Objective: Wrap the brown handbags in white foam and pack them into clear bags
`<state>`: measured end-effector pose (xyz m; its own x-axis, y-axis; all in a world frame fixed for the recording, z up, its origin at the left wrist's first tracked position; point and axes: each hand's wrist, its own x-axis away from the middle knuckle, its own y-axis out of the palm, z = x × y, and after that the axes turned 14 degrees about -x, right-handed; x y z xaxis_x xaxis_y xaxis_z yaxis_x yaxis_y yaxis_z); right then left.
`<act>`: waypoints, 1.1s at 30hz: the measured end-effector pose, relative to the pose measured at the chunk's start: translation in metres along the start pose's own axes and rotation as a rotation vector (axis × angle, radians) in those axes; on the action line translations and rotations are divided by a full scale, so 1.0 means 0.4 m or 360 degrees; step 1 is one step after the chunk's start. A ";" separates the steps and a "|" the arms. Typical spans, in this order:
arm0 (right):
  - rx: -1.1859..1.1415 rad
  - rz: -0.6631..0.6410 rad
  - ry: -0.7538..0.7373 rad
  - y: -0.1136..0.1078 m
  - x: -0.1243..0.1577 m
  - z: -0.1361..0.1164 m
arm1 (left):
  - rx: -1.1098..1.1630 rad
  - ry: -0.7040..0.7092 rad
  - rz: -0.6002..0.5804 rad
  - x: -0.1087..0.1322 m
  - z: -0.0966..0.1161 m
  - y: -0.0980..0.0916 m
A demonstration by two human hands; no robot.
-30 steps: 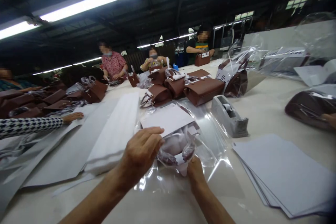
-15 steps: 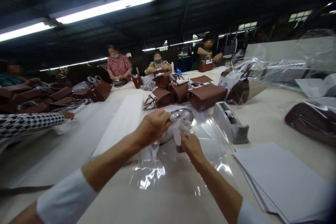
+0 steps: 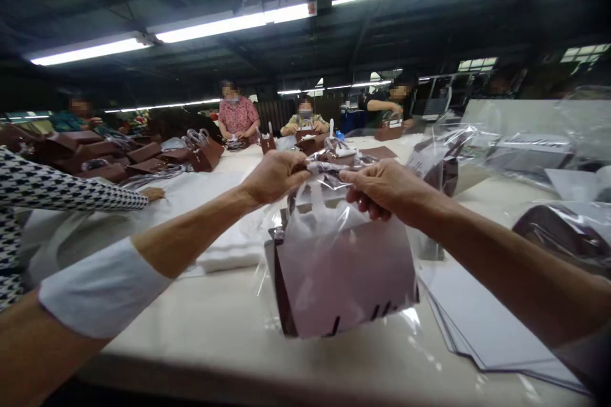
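A brown handbag hangs upright in front of me inside a clear plastic bag. A white paper sheet with dark lettering at its lower edge covers the handbag's near side. My left hand pinches the gathered top of the plastic at its left. At the right of the same top edge, my right hand closes on the plastic with thumb and fingers. The handbag's handle shows only dimly through the plastic.
Stacked white sheets lie at the right, beside a wrapped handbag. White wrapping material is at the left, near a co-worker's houndstooth sleeve. Brown handbags crowd the far left; several people work across the table.
The wrapped handbag has been lifted upright off the table toward me, its papered side now showing. Both hands have moved up to the plastic's top edge. The view has shifted left.
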<state>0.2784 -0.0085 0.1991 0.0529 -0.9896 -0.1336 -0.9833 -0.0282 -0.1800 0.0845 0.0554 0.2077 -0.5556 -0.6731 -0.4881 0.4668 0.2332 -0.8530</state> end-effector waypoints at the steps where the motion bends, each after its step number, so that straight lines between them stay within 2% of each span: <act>1: 0.0010 -0.0045 0.0060 -0.006 0.014 0.016 | 0.0089 -0.0009 -0.0081 0.016 0.002 0.017; 3: -0.0013 -0.0189 0.0101 -0.026 0.049 0.048 | 0.0246 -0.0010 -0.0241 0.046 -0.005 0.049; 5: -0.0046 -0.0503 0.0126 -0.054 0.093 0.069 | 0.0378 -0.0008 -0.0363 0.068 -0.019 0.068; 7: -0.0035 -0.0817 0.0146 -0.082 0.140 0.071 | 0.0477 -0.0014 -0.0412 0.078 -0.028 0.065; 8: 0.0021 -0.0868 0.0134 -0.092 0.162 0.064 | 0.0503 -0.0015 -0.0412 0.077 -0.027 0.055; 10: 0.0194 -0.0785 0.0024 -0.100 0.197 0.040 | 0.0525 0.0007 -0.0400 0.063 -0.008 0.024; 12: 0.0388 -0.0590 -0.0199 -0.095 0.215 0.010 | 0.0475 0.0101 -0.0350 0.040 0.025 -0.010; 16: 0.0759 -0.0330 -0.0710 -0.075 0.198 -0.022 | 0.0273 0.0311 -0.0276 -0.007 0.085 -0.046; 19: 0.1243 -0.0127 -0.0967 -0.072 0.171 -0.016 | 0.0174 0.0382 -0.0267 -0.022 0.096 -0.027; 21: 0.1667 0.0022 -0.1009 -0.076 0.150 -0.008 | 0.0170 0.0384 -0.0236 -0.023 0.094 -0.002; 23: 0.1973 0.0093 -0.1056 -0.082 0.123 0.000 | 0.0201 0.0381 -0.0211 -0.021 0.095 0.022; 24: 0.2000 0.0081 -0.1119 -0.085 0.105 0.004 | 0.0219 0.0393 -0.0208 -0.020 0.098 0.032; 26: 0.1736 -0.0123 -0.1255 -0.094 0.065 0.017 | 0.0282 0.0450 -0.0219 -0.018 0.111 0.044; 29: 0.1016 -0.0609 -0.1131 -0.107 0.011 0.052 | 0.0515 0.0449 -0.0241 -0.019 0.133 0.050; 31: 0.0773 -0.0650 -0.1037 -0.114 -0.005 0.083 | 0.0748 0.0291 -0.0331 -0.018 0.139 0.049; 33: 0.0728 -0.0477 -0.1057 -0.119 -0.002 0.111 | 0.0978 0.0045 -0.0434 -0.010 0.129 0.047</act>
<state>0.3328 0.0000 0.1645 0.5308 -0.6576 -0.5345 -0.7519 -0.0744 -0.6551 0.1310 0.0261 0.2032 -0.7231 -0.6306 -0.2819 0.6092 -0.3899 -0.6905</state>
